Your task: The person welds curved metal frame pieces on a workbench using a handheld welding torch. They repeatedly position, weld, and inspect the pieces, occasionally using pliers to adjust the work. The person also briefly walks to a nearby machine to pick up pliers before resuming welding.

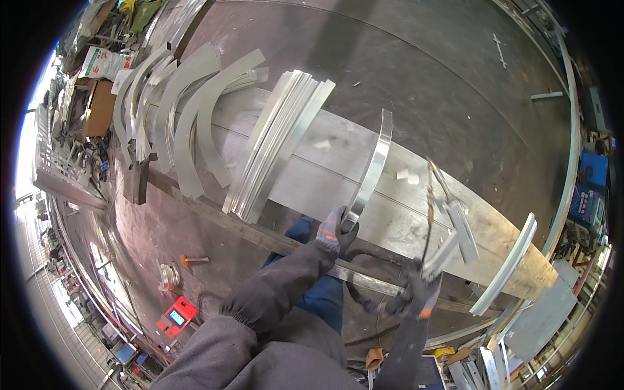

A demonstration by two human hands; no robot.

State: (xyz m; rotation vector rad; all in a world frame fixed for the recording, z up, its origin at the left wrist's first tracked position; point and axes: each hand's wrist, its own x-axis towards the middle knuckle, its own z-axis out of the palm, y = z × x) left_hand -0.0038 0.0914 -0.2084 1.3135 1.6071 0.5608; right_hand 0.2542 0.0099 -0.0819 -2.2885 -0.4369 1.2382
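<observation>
- Several pale curved plates (186,140) stand side by side across the left part of a long workbench (318,185), bowed like ribs.
- On the floor, on the near side of the bench, I see a red device (177,316) with a small lit screen, and a hammer (195,260) just beyond it.
- Right of the plates, a bundle of long silvery strips (279,146) lies close-packed across the bench top.
- Near the middle, the gloved left hand (332,229) is closed around the near end of a curved shiny strip (374,166); the strip reaches over the bench to its far edge.
- Small white pieces (408,176) sit on the bench to the right of that strip.
- The gloved right hand (416,286) grips the near end of a pale grey tool (443,253); it is blurred, and I cannot tell its kind.
- Farther right, another pale curved strip (507,263) crosses the bench near its end.
- At the far right edge, I make out blue equipment (587,203).
</observation>
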